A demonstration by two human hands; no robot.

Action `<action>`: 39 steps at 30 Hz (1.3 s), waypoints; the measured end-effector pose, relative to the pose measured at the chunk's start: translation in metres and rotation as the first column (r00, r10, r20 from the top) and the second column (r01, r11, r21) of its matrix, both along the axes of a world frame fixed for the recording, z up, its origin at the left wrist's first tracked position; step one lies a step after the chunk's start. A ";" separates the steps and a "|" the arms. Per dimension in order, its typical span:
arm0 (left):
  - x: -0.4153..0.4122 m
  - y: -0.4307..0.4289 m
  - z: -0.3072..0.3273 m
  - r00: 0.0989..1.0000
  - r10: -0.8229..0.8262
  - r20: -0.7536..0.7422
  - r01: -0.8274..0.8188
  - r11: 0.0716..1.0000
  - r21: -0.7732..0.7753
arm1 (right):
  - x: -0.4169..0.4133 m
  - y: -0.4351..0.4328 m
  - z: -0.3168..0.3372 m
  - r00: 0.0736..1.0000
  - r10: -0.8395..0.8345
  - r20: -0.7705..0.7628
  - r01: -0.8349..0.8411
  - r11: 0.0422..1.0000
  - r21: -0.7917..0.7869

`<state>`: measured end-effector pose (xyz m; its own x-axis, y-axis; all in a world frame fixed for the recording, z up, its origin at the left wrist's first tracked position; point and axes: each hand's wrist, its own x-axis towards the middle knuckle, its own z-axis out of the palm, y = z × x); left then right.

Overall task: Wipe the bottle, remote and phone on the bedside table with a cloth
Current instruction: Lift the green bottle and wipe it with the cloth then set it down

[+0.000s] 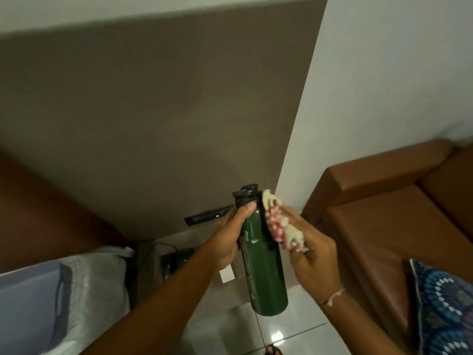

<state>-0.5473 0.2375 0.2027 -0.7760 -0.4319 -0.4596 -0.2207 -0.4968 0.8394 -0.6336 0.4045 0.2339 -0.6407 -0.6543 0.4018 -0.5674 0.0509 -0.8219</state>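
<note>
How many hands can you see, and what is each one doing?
2. The left hand grips the green bottle near its neck. The right hand presses a red and white cloth against the bottle's upper side.

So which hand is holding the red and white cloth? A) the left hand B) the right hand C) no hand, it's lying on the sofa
B: the right hand presses the cloth against the green bottle, while the left hand has its grip around the bottle just below the cap.
</note>
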 end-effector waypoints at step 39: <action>0.017 -0.019 0.110 0.981 0.176 0.085 -0.165 0.978 -0.126 | 0.014 0.029 0.073 0.747 0.191 -0.636 -0.042 0.969 0.241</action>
<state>-0.5301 0.2189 0.3130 -0.6417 -0.6096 -0.4654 -0.2228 -0.4325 0.8737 -0.6199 0.4334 0.3069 -0.1846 -0.8185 0.5440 -0.9712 0.0670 -0.2288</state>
